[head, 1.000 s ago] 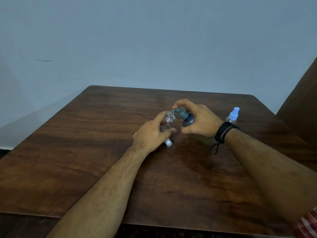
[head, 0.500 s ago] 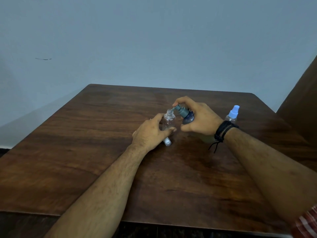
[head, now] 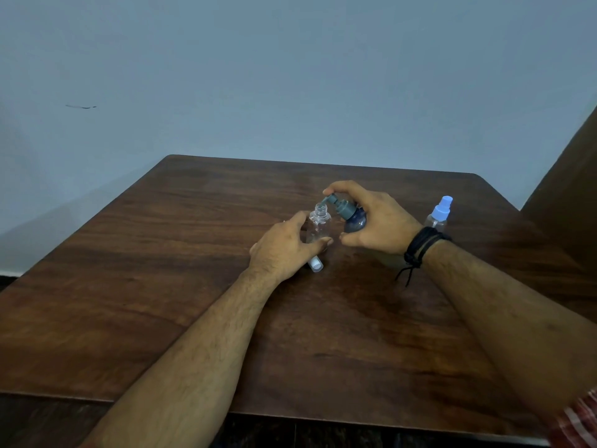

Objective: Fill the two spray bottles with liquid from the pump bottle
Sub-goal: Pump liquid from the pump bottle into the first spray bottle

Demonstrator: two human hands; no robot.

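Left hand (head: 284,250) grips an uncapped clear bottle (head: 318,227); right hand (head: 374,218) holds the tilted blue pump bottle (head: 353,219), spout over its neck

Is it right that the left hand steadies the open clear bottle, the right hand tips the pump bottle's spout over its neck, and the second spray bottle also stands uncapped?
Not quite. In the head view the second spray bottle still wears its blue spray cap. The rest holds.
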